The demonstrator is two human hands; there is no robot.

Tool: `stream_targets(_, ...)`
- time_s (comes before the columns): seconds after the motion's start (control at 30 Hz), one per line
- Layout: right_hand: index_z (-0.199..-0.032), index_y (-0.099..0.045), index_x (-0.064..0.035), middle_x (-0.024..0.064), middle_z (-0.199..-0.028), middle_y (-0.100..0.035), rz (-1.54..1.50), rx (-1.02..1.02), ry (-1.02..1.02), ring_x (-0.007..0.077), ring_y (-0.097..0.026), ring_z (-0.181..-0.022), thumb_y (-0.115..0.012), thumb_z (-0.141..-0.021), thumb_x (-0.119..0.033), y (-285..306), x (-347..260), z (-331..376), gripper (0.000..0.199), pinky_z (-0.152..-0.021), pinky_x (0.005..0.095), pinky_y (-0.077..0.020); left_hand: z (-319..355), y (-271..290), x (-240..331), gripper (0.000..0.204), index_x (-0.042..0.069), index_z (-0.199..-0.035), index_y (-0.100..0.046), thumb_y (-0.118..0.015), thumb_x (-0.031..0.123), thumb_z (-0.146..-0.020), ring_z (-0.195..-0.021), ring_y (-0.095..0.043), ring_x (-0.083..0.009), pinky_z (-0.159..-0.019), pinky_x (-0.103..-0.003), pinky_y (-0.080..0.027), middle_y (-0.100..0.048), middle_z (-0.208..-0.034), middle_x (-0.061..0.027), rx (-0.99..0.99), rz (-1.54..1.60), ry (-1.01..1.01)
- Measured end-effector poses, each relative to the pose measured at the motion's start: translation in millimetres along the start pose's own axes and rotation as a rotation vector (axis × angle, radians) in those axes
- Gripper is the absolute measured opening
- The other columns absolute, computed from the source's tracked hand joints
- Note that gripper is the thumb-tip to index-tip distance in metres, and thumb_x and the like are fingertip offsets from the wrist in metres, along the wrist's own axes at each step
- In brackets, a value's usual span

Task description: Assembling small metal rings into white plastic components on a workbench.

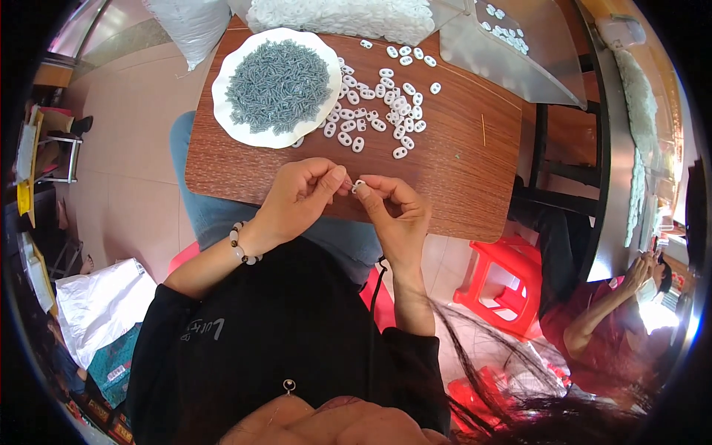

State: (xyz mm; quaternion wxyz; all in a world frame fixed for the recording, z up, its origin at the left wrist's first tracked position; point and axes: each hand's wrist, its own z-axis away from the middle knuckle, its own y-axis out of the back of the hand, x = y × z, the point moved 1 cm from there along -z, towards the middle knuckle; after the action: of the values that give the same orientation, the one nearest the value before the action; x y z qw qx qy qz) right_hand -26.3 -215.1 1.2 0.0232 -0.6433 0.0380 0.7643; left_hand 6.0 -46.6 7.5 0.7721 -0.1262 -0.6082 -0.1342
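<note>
My right hand pinches a small white oval two-hole plastic piece between thumb and fingers, above the near edge of the table. Just left of it, my left hand has its thumb and forefinger pressed together close to the piece. Whatever those fingertips hold is too small to name. Many loose white two-hole pieces lie scattered beyond my hands. Farther left sits a white scalloped plate, heaped with tiny grey-blue rod-shaped pieces.
The small brown wooden table is in front of me. At its far side are a clear bag of white pieces and a grey tray. A red plastic stool stands at right, near a co-worker in a dark red top.
</note>
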Motion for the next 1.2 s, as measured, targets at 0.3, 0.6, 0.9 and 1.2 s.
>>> stream_targets(0.3, -0.092, -0.069, 0.0026, 0.0022, -0.078, -0.068, 0.089, 0.006, 0.045, 0.0053, -0.062, -0.073, -0.069, -0.086, -0.004, -1.2, -5.5, -0.9, 0.009, -0.068, 0.0191, -0.0494, 1.8, 0.1, 2.4, 0.031, -0.002, -0.088, -0.066, -0.051, 0.023, -0.099, -0.065, -0.049, -0.0039, -0.056, -0.020, -0.041, -0.061, -0.076, -0.0003, 0.029, -0.091, -0.053)
stream_targets(0.6, -0.093, -0.068, 0.0020, 0.0016, -0.080, -0.069, -0.029, -0.013, -0.026, 0.0037, -0.060, -0.075, -0.068, -0.086, -0.005, -5.9, -7.4, -1.3, 0.009, -0.067, 0.0180, -0.0470, -0.2, -1.5, -4.4, 0.022, 0.000, -0.088, -0.068, -0.060, 0.020, -0.095, -0.060, -0.052, -0.0029, -0.053, -0.018, -0.043, -0.064, -0.071, 0.0010, 0.058, -0.034, 0.008)
stream_targets(0.9, -0.093, -0.067, 0.0013, 0.0014, -0.083, -0.067, -0.072, 0.008, -0.032, 0.0053, -0.059, -0.077, -0.066, -0.088, -0.005, -1.2, -2.7, -3.8, 0.008, -0.071, 0.0191, -0.0463, -1.4, 2.8, -8.4, 0.019, 0.002, -0.091, -0.065, -0.056, 0.018, -0.097, -0.063, -0.052, -0.0021, -0.055, -0.017, -0.043, -0.064, -0.078, 0.0008, 0.002, 0.073, 0.122)
stream_targets(1.2, -0.091, -0.069, 0.0014, -0.0008, -0.078, -0.065, -0.015, 0.017, 0.000, 0.0042, -0.056, -0.072, -0.070, -0.087, -0.009, -5.2, -7.4, -1.8, 0.011, -0.067, 0.0186, -0.0449, 2.4, -1.0, -8.0, 0.017, 0.003, -0.090, -0.060, -0.053, 0.016, -0.098, -0.066, -0.049, -0.0035, -0.059, -0.019, -0.042, -0.058, -0.078, 0.0026, 0.041, -0.068, 0.002)
